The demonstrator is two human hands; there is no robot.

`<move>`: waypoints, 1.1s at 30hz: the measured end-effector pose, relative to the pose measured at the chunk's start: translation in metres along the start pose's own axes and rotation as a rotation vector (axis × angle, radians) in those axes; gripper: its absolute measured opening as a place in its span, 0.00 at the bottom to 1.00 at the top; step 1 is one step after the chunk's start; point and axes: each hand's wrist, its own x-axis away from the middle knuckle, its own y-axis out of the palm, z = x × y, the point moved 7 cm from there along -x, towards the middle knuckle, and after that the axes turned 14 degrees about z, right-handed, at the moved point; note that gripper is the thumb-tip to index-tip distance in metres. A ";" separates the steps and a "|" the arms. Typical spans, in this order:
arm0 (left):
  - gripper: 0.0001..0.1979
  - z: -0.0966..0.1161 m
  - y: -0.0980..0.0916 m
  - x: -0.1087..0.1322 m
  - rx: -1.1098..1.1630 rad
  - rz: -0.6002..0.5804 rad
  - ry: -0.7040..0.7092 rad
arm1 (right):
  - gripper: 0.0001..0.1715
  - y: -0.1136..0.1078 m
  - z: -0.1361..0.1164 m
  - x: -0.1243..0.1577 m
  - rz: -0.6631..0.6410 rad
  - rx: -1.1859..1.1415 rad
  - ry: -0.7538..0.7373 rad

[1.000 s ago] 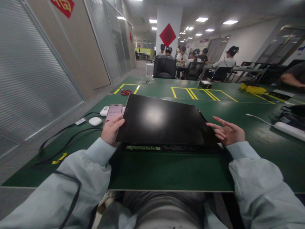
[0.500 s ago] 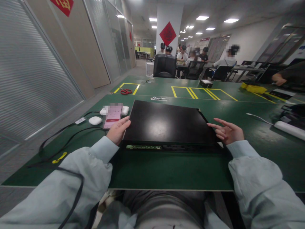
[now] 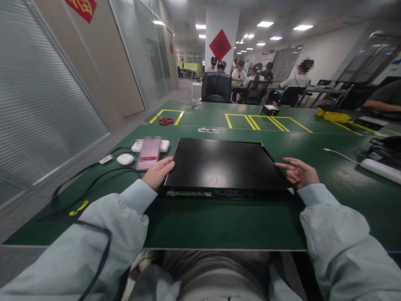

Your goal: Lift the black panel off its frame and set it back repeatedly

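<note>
A flat black screen panel (image 3: 222,163) lies on the green table (image 3: 219,225) in front of me, its near edge showing a green circuit strip (image 3: 188,193). My left hand (image 3: 156,172) grips the panel's left edge, fingers curled along it. At the panel's right edge rests my right hand (image 3: 297,172), its fingers apart, the tips touching the edge.
A phone (image 3: 148,154), a white pod (image 3: 125,159) and black cables (image 3: 81,179) lie left of the panel. Red scissors (image 3: 165,121) and small parts (image 3: 208,130) sit farther back. A white bar (image 3: 380,170) lies right. Other people sit at far tables (image 3: 282,90).
The panel's far edge has come down from a raised tilt to nearly flat on the table. Both hands have stayed at its sides and sunk with it.
</note>
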 end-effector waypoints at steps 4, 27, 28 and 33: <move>0.28 0.001 0.000 -0.001 -0.006 -0.007 -0.002 | 0.20 0.002 0.000 0.000 -0.002 0.005 -0.032; 0.39 0.002 0.001 0.004 -0.034 0.009 -0.014 | 0.16 -0.001 0.004 -0.006 0.262 0.472 -0.182; 0.40 0.002 0.002 0.005 -0.039 0.000 -0.014 | 0.16 -0.001 0.003 -0.006 0.257 0.480 -0.188; 0.43 0.007 0.004 0.008 -0.052 -0.025 0.005 | 0.14 0.000 -0.001 -0.004 0.276 0.527 -0.239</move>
